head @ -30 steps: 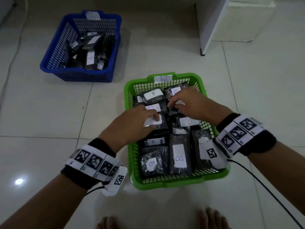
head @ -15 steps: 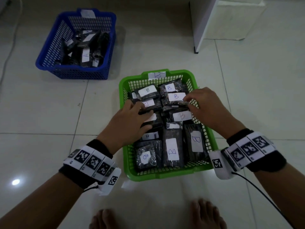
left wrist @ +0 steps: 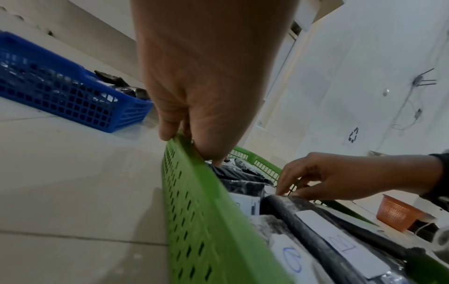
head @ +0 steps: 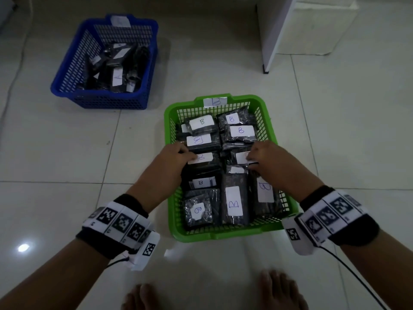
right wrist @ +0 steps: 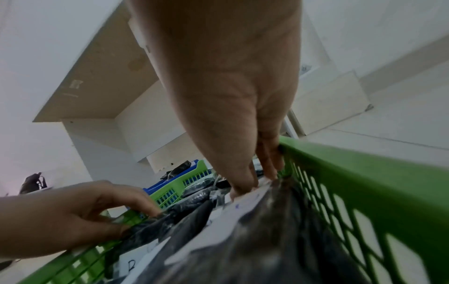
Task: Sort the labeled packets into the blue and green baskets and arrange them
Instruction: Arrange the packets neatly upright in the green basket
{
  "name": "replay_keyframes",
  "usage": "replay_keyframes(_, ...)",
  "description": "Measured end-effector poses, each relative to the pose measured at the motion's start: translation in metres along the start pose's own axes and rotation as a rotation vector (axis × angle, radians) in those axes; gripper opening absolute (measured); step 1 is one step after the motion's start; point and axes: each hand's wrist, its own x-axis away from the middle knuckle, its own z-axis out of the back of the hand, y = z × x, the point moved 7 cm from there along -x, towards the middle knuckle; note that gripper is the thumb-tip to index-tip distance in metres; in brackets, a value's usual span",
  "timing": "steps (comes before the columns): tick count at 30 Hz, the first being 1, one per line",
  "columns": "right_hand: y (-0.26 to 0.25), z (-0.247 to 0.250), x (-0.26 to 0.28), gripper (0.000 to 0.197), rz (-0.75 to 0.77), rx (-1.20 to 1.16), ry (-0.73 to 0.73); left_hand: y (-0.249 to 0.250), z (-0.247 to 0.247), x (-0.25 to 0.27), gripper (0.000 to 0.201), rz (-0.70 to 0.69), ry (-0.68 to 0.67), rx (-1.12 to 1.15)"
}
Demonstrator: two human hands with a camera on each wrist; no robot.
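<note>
The green basket (head: 174,229), tagged B, holds several dark packets with white B labels in rows. My left hand (head: 190,153) reaches over its left wall, thumb and fingers pinching the middle packet of the left column (head: 205,163). In the left wrist view my left hand (left wrist: 206,153) dips in beside the wall. My right hand (head: 250,159) pinches the middle packet on the right (head: 240,157); its fingers (right wrist: 245,184) lie on that label beside the right wall. The blue basket (head: 67,90) at back left holds a loose pile of packets.
A white cabinet (head: 290,30) stands at the back right. My bare feet (head: 283,289) are just in front of the green basket, and a wrist cable (head: 357,278) trails at the right. An orange cup (left wrist: 398,213) sits beyond the basket. White tiled floor lies around both baskets.
Both hands have drawn back toward me, from the far rows of the green basket to its middle row. The packets at the back now lie uncovered with their labels up.
</note>
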Motion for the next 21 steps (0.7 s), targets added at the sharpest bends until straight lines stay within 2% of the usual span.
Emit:
replay_keyframes(3, 0.001, -0.012, -0.008, 0.015, 0.010, 0.051, -0.039, 0.001, 0.002, -0.002, 0.060, -0.028, 0.025, -0.007)
replay_keyframes(7, 0.005, -0.021, -0.012, 0.021, -0.074, 0.024, 0.025, 0.004, 0.002, -0.004, 0.063, -0.055, 0.030, 0.010)
replay_keyframes(10, 0.002, -0.023, -0.015, 0.046, -0.059, -0.067, 0.027, 0.002, -0.001, -0.003, 0.062, -0.055, 0.029, -0.004)
replay_keyframes(11, 0.004, -0.020, -0.015, 0.049, -0.054, -0.094, 0.045, 0.002, 0.000, -0.002, 0.062, -0.053, 0.038, -0.002)
replay_keyframes(15, 0.001, -0.008, -0.010, 0.040, -0.043, -0.079, 0.027, 0.006, 0.003, -0.002, 0.055, -0.048, 0.057, 0.022)
replay_keyframes(17, -0.005, -0.001, -0.005, 0.032, -0.022, -0.123, 0.027, 0.005, 0.001, -0.003, 0.059, -0.034, 0.047, 0.026)
replay_keyframes(21, 0.004, 0.017, 0.013, 0.018, -0.086, -0.204, 0.098, -0.005, -0.001, -0.007, 0.063, -0.041, 0.037, 0.012)
